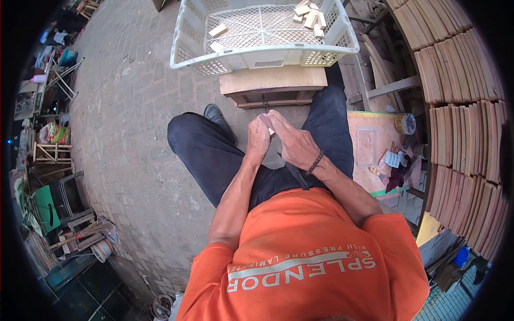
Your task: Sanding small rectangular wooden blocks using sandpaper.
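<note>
Above my lap, my left hand (pixel 258 137) and my right hand (pixel 296 141) meet with fingers bent close together. A small pale wooden block (pixel 272 131) shows between them, with my left hand curled around it. Against the block lies a thin reddish-brown piece (pixel 265 119), which looks like sandpaper, under the fingers of my right hand. My fingers hide most of both. Beyond my hands, a pale plastic crate (pixel 257 61) with mesh sides rests on a low wooden stool (pixel 273 79). Inside the crate, several wooden blocks (pixel 311 18) are heaped at the right, and two others (pixel 217 30) lie at the left.
To my right stands a low pink board (pixel 361 172) bearing a clear plastic tray (pixel 367 147), a tub (pixel 404 123) and scraps. Past it rise stacked wooden slats (pixel 461 136). Brick paving (pixel 132 120) stretches left towards a broom (pixel 76 236) and clutter.
</note>
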Demonstrator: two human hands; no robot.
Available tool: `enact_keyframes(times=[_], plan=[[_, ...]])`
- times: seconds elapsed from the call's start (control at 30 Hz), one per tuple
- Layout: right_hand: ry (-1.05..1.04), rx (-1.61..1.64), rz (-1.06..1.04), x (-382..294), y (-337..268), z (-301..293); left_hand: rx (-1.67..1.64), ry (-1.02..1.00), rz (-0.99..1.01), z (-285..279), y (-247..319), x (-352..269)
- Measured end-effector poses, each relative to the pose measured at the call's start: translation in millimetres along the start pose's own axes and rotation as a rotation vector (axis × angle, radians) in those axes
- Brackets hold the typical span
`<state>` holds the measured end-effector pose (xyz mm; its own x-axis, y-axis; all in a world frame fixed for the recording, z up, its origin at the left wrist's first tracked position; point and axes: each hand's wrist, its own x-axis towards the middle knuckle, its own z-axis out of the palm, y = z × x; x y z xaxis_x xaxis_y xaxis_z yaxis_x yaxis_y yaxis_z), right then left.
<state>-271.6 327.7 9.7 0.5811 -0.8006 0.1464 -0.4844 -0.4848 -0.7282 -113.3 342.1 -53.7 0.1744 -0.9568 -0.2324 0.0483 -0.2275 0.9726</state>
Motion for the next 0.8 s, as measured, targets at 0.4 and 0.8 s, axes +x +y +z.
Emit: enact_keyframes(times=[0.4, 0.8], plan=[[0.062, 0.291, 0.333, -9, 60, 23, -0.461, -0.114, -0.140, 4, 16, 5], [0.131, 0.133, 0.043, -2, 32, 14, -0.538, 0.073, -0.064, 2, 5, 15]])
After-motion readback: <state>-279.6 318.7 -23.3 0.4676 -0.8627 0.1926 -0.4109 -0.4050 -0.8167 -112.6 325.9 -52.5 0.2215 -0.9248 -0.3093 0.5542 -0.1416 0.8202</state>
